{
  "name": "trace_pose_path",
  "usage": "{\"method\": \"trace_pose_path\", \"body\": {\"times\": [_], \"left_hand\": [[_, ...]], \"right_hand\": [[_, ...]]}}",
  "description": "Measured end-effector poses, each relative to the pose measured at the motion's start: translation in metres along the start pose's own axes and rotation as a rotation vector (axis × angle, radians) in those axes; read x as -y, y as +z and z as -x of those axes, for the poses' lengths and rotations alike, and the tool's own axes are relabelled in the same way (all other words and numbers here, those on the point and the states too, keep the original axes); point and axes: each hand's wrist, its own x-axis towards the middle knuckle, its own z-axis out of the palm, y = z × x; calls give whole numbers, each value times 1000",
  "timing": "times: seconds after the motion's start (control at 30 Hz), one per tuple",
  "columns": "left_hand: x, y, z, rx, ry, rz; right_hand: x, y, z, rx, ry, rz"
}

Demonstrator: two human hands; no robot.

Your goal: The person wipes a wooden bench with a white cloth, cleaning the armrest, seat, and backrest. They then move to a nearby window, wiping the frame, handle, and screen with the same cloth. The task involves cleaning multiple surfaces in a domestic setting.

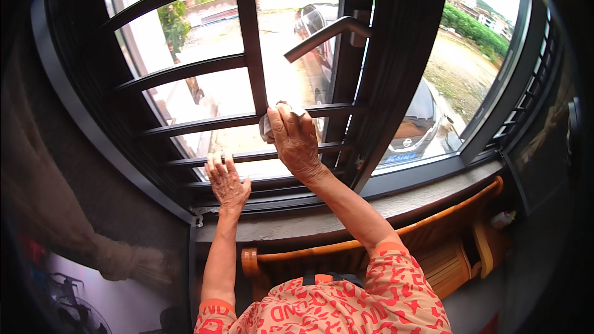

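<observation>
My right hand (296, 145) is closed on a crumpled whitish cloth (266, 128), pressing it to the dark window grille (252, 68) where an upright bar meets a crossbar. Part of the cloth is hidden behind my fingers. Lower and to the left, my left hand (227, 184) rests against a lower crossbar, its fingers apart and its thumb out to the side. It holds nothing that I can see. Above my right hand, a grey window handle (328, 37) juts out from the dark frame.
Below the window runs a stone sill (284, 226), with a wooden bench (442, 266) beneath it. A tied curtain (117, 256) hangs at the left. Through the right-hand pane, a dark car (411, 120) stands outside. A fan (71, 297) is at the lower left.
</observation>
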Motion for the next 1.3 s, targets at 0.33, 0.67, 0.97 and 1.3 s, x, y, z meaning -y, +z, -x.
{"method": "trace_pose_path", "body": {"times": [0.33, 0.67, 0.97, 1.3], "left_hand": [[2, 3, 0, -19, -1, -15], [1, 5, 2, -36, -10, 1], [5, 2, 3, -45, 4, 0], [6, 3, 3, -19, 13, 18]], "right_hand": [[-101, -61, 15, 40, 38, 6], [-131, -64, -53, -227, 33, 359], [-121, -68, -23, 97, -119, 455], [-128, -109, -24, 521, -2, 163]]}}
